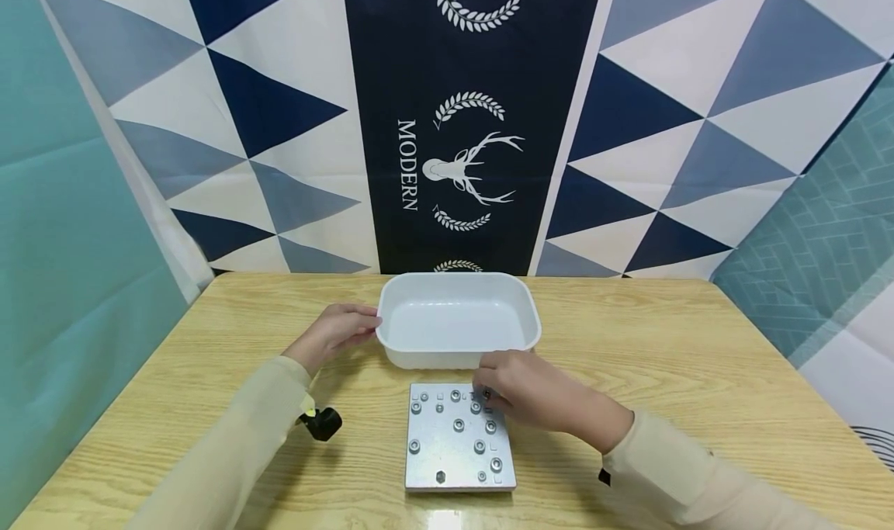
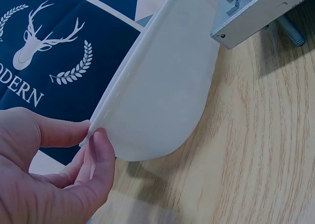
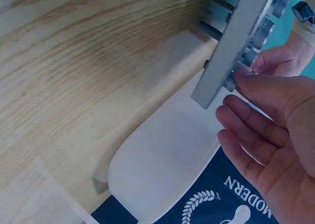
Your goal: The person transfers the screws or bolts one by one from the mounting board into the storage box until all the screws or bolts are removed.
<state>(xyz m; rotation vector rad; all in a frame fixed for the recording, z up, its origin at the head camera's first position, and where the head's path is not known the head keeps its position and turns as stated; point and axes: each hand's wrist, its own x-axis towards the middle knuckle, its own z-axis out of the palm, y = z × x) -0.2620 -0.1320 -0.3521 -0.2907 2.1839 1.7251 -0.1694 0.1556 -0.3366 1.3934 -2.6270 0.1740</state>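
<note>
Metal plate (image 1: 455, 455), bolts (image 1: 459, 425) seated; tray (image 1: 429, 359) bare: seemingly early. Left hand (image 1: 337, 330) pinches tray; right hand (image 1: 536, 390) at bolts, grip unclear.

I see a smooth, glossy basin (image 1: 457, 328), probably plastic. The plate (image 1: 434, 437) looks like satin metal, its bolts (image 1: 459, 425) shinier. Wood grain covers the smooth table (image 1: 663, 344); the backdrop (image 1: 545, 188) seems matt cloth.
</note>
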